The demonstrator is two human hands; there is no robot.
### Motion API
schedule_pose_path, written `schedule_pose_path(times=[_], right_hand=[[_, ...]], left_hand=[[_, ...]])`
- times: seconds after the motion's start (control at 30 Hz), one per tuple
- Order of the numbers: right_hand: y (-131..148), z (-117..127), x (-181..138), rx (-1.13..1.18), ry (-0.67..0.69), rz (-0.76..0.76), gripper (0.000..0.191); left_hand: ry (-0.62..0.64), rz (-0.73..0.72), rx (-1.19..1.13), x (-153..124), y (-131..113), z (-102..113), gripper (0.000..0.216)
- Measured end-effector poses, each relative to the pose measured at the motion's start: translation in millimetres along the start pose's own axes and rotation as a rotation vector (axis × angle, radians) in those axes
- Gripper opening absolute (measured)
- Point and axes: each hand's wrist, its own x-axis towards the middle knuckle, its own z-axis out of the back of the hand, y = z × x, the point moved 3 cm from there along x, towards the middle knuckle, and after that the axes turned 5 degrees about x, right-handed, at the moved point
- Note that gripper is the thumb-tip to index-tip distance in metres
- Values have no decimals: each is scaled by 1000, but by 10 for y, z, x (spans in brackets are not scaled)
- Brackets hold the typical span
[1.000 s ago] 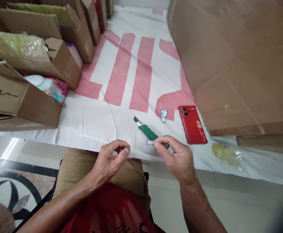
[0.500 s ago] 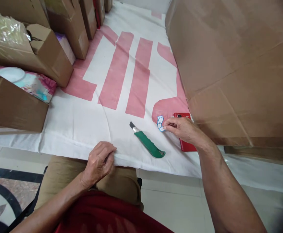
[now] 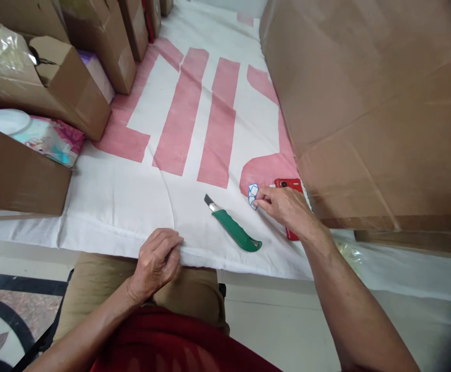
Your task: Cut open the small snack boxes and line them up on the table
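Note:
Between the thumb and fingers of my right hand are small white stickers with blue borders, held at the edge of a pink patch on the cloth. Under that hand and wrist lies a red phone, partly covered. A green utility knife rests on the white cloth to the left, its blade out and pointing up and left. My left hand rests at the table's front edge with its fingers curled in; whether anything is inside them is hidden.
A large cardboard box fills the right side. Along the left stand several cardboard boxes, one with clear plastic wrap. A white round lid sits on a colourful package. The white cloth has pink stripes.
My right hand has shifted slightly left and its fingers have closed further over the stickers. The left hand stays at the table edge. The whole view has moved a little.

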Motion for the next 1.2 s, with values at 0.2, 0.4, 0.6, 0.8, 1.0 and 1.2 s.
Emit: schedule_pose_path(times=[0.2,0.4,0.6,0.8,1.0,1.2], right_hand=[[120,139,-613,445,-317,-29,18],[835,-149,-1031,524,-206,155,18],[1469,-331,-910,494,-174,440,17],[1947,-557,-541,575,-165,612,16],[2465,-766,-293,609,-47,594,16],[3158,-1055,246,653,22,549,40]], left_hand=[[-6,-23,-18,-5,11,-6,29],[-20,-45,-90,15,-7,18,28],[56,-186,-12,-62,-26,560,34],[-89,-46,208,-369,403,1616,33],[-518,560,277,-715,1100,2476,21],[-712,856,-11,-753,1741,2671,70]])
